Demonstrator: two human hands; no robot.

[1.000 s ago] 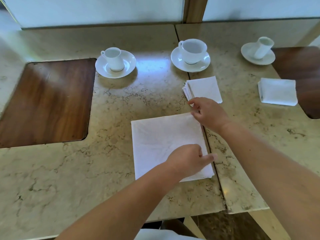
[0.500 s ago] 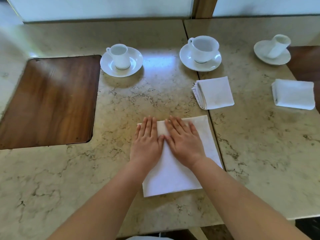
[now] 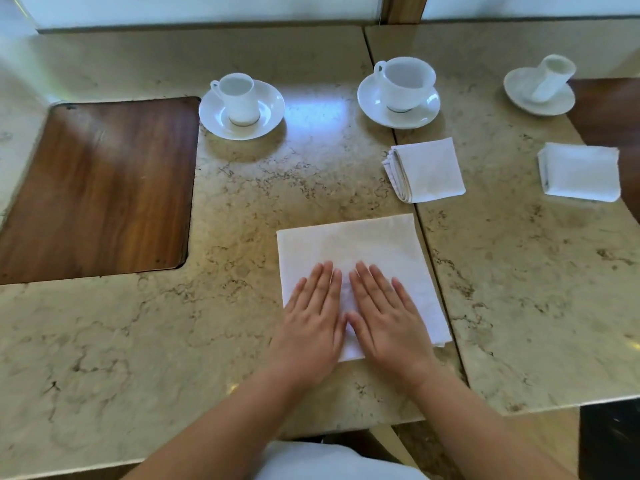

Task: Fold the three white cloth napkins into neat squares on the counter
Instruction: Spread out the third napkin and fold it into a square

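Head view. The surface (image 3: 138,358) in front of you is beige veined stone in two slabs, joined by a dark seam (image 3: 429,251) that runs from the far edge toward you. A dark wood inlay panel (image 3: 97,188) with rounded corners is set flush into the left slab. A second wood panel (image 3: 609,112) shows at the right edge. Along the far side, a pale wall strip is divided by a vertical wood post (image 3: 403,8).

Your left hand (image 3: 308,323) and right hand (image 3: 388,317) lie side by side, palms down, fingers straight and close together, pressing flat on the near half of the large white napkin (image 3: 349,244). Neither hand pinches anything. This napkin lies flat on the left slab, with its right edge just beside the seam.

The second napkin (image 3: 429,171) is already a compact folded square, lying across the seam beyond the large one. The third napkin (image 3: 581,173), also a folded square, lies on the right slab, with its right side over the right wood panel.

Three white cups stand on saucers along the far side: the left cup (image 3: 239,98), the middle cup (image 3: 405,83) and the right cup (image 3: 554,76). The right cup appears tilted on its saucer.

Pale fabric (image 3: 329,462) shows at the bottom edge, below the surface.
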